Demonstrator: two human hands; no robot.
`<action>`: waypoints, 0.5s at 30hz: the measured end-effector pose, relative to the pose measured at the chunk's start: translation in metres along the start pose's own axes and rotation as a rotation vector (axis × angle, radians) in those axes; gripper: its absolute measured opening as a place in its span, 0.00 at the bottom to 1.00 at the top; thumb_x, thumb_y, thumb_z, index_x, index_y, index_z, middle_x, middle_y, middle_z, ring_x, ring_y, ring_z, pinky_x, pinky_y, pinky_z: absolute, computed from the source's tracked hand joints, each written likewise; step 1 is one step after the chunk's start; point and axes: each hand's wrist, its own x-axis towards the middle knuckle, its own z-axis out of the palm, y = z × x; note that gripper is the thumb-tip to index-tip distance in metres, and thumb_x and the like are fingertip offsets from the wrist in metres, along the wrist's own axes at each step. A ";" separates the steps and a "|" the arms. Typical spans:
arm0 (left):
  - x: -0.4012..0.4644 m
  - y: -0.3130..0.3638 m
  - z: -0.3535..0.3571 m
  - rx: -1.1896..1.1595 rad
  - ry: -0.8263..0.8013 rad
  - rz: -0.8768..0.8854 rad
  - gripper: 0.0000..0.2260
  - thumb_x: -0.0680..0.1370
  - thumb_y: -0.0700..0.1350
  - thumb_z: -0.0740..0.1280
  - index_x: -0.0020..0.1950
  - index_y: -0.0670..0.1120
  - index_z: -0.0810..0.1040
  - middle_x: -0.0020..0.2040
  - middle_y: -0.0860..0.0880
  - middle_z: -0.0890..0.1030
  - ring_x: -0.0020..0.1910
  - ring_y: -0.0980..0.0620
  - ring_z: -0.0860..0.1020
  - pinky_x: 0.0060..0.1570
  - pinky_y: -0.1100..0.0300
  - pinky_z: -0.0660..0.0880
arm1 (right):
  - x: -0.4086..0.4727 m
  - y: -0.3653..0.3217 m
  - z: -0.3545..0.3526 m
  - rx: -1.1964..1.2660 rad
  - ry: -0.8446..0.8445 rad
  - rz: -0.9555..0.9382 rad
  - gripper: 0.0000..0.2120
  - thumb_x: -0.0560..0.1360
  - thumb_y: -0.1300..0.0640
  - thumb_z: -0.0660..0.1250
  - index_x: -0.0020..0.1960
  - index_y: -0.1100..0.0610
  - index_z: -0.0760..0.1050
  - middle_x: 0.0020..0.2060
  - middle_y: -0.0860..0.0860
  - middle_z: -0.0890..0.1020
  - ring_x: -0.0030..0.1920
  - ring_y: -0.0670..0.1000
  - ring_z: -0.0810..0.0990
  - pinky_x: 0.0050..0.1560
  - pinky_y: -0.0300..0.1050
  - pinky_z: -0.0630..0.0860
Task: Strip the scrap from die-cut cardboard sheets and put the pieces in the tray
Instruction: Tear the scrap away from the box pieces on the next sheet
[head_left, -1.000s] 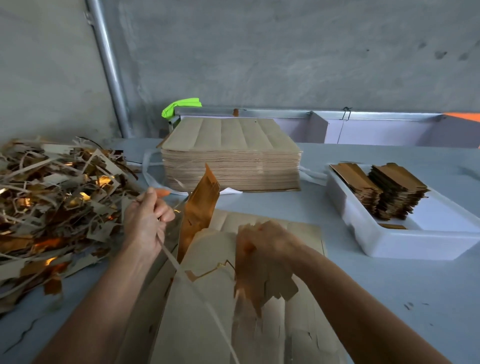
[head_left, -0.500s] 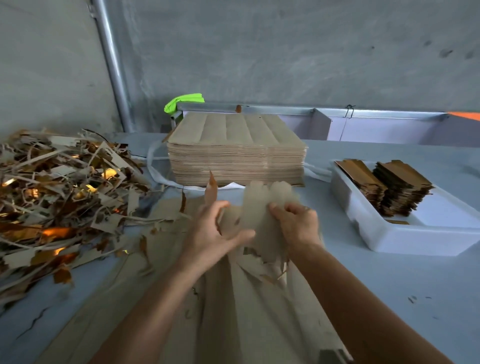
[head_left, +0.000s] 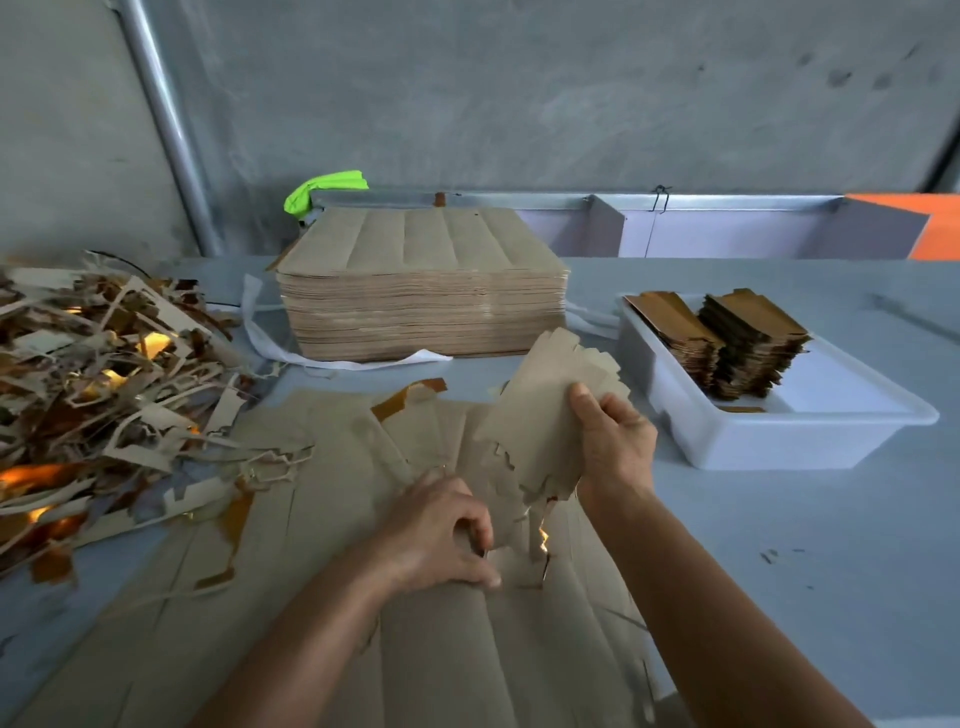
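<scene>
Step in hand: a bundle of stripped pieces (head_left: 545, 410) is being separated from the die-cut sheet (head_left: 441, 649); judged the last tear before transfer to the tray (head_left: 779, 452)
Right hand (head_left: 613, 441): being kept clamped on the bundle's right edge, thumb on top; bundle being held tilted above the sheet, just left of the tray
Left hand (head_left: 441, 530): fingers being curled onto the sheet at the bundle's ragged lower edge; whether scrap is being pinched cannot be told
Advised handling: sheet is best being pressed flat close to the tear line while the bundle is being drawn up and toward the tray; a slow pull is judged safer, since tabs may rip
Appearance of pieces: dull kraft back being shown; edges notched; ragged remnants hanging below
Tray contents: two piles of finished pieces (head_left: 727, 343) being stored at its far-left end
Unstripped stack (head_left: 421, 286): being kept left of the tray, beyond the sheet
Scrap heap (head_left: 104, 389): being accumulated well left of the tray
</scene>
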 end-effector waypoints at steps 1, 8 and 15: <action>0.000 0.000 0.000 -0.007 -0.010 0.007 0.11 0.63 0.53 0.77 0.32 0.58 0.74 0.45 0.58 0.73 0.53 0.56 0.69 0.55 0.61 0.67 | 0.000 -0.001 0.001 0.014 0.004 0.015 0.16 0.76 0.55 0.68 0.33 0.56 0.66 0.33 0.53 0.69 0.34 0.48 0.67 0.35 0.42 0.67; -0.002 -0.004 -0.008 -0.058 -0.009 0.106 0.16 0.70 0.42 0.73 0.31 0.53 0.67 0.43 0.51 0.77 0.48 0.52 0.72 0.51 0.57 0.70 | 0.018 -0.027 -0.013 0.097 0.116 -0.032 0.06 0.79 0.57 0.63 0.48 0.59 0.77 0.37 0.48 0.79 0.38 0.45 0.76 0.40 0.41 0.75; -0.003 -0.004 -0.019 -0.177 0.147 0.119 0.16 0.73 0.32 0.66 0.33 0.49 0.66 0.37 0.49 0.75 0.38 0.57 0.72 0.41 0.61 0.69 | 0.027 -0.033 -0.039 -0.143 0.020 -0.080 0.13 0.76 0.66 0.62 0.58 0.55 0.68 0.47 0.49 0.75 0.45 0.47 0.74 0.42 0.43 0.71</action>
